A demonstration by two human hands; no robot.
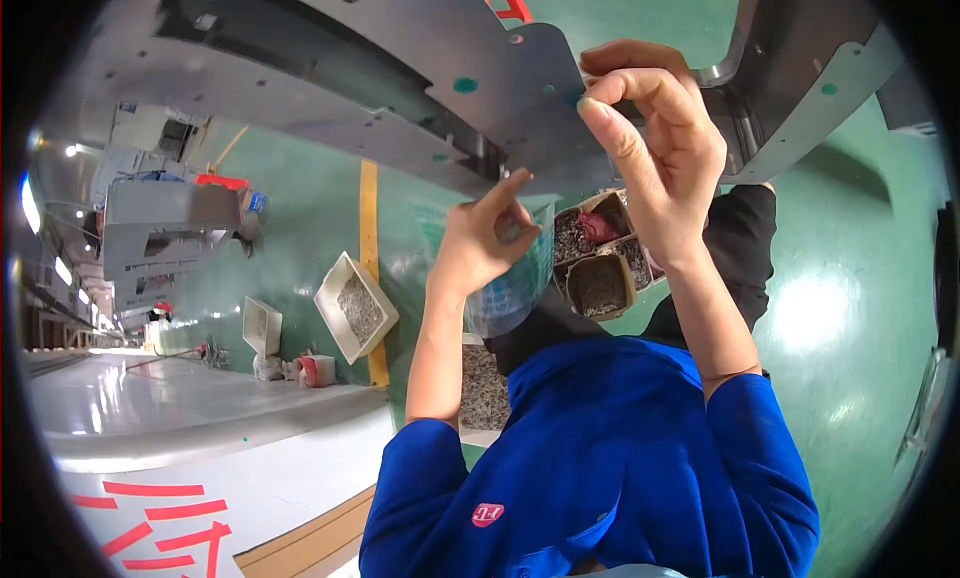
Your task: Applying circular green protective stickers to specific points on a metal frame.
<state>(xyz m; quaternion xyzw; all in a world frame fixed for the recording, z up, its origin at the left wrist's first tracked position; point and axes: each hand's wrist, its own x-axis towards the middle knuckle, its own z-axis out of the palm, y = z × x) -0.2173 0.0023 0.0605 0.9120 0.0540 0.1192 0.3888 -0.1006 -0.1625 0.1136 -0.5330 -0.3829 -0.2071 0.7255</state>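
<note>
Nearest is the person's bright blue shirt [620,448] with a small red badge; both bare forearms reach away from it. The left hand [478,240] has its forefinger stretched out and its thumb apart from it, the other fingers curled; whether those hold anything I cannot tell. Its forefinger points at the near edge of a large grey sheet-metal frame with round holes and green dots [540,108]; contact is unclear. The right hand [655,143] is raised in front of the frame, right of the left hand, thumb and forefinger tips brought close together; I cannot tell whether they pinch a small piece.

Beyond the left hand, below the frame's near edge, hangs a clear plastic bag with blue-green print [510,288]. Lower, brown open cardboard boxes of small parts [600,286] stand between the dark-trousered legs, a red bag [598,228] in one. A white rectangular tray of grey parts [355,308] sits on the green floor [300,188], over the edge of a yellow painted stripe [369,193]. Farther left, past the stripe, stands a grey boxy assembly [165,213]
</note>
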